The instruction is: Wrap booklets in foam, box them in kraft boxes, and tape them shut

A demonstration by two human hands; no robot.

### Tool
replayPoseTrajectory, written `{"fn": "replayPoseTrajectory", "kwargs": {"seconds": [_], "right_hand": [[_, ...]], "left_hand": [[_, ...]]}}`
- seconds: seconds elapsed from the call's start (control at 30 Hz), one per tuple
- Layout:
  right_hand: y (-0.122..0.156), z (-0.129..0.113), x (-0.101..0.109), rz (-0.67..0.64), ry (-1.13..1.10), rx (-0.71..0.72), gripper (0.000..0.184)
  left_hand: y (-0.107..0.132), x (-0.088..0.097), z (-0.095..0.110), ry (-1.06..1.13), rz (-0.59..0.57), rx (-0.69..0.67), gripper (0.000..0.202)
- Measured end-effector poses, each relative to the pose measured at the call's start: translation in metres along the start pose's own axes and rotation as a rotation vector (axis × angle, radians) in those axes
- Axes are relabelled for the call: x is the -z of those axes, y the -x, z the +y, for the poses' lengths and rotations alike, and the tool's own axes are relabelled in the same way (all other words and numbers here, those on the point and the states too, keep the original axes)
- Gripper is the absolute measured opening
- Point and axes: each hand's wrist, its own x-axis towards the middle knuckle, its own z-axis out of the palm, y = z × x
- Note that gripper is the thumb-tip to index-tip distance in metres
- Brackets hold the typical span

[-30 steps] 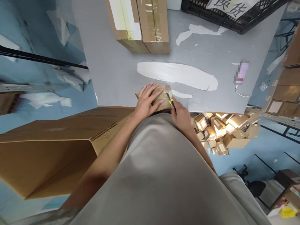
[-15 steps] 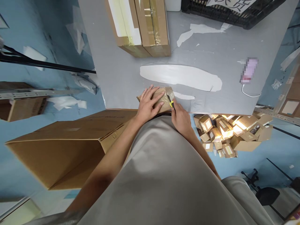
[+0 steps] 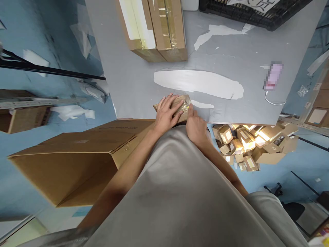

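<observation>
A small cardboard box [image 3: 185, 101] with clear tape over it lies at the table's near edge, close against my body. My left hand [image 3: 167, 111] rests on its top and left side, fingers stretched out and apart. My right hand [image 3: 196, 125] is closed around a yellow and black utility knife [image 3: 188, 107] at the box's right end. Only a bit of yellow shows past the fingers; the blade is hidden from view.
Two taped cartons [image 3: 164, 41] stand at the back of the grey table [image 3: 123, 82], near a black crate [image 3: 246, 17]. White paper [image 3: 197, 82] lies ahead of my hands. A large open carton [image 3: 77, 144] sits at left; several small boxes [image 3: 244, 144] are piled at right.
My right hand has turned and shifted slightly left, and its knife now mostly disappears behind the fingers. The box and my left hand have moved a little to the right.
</observation>
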Motion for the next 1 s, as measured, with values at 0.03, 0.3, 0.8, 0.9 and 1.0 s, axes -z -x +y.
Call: {"fn": "replayPoseTrajectory", "kwargs": {"seconds": [0.03,0.3,0.8,0.9,1.0], "right_hand": [[0.001,-0.001,0.003,-0.009,0.009,-0.005,0.069],[0.018,0.01,0.005,-0.073,0.055,-0.028,0.075],[0.028,0.019,0.007,-0.079,0.064,-0.023,0.064],[0.032,0.037,0.009,-0.003,-0.004,0.027,0.051],[0.016,0.069,0.008,0.171,-0.148,0.009,0.047]], "left_hand": [[0.0,-0.001,0.0,-0.002,0.002,-0.003,0.056],[0.001,-0.005,0.005,-0.013,0.024,0.001,0.056],[0.002,-0.012,0.008,-0.054,0.071,-0.005,0.058],[0.012,-0.008,-0.005,-0.048,0.093,0.005,0.06],[0.033,0.002,-0.025,-0.034,0.118,0.037,0.063]]}}
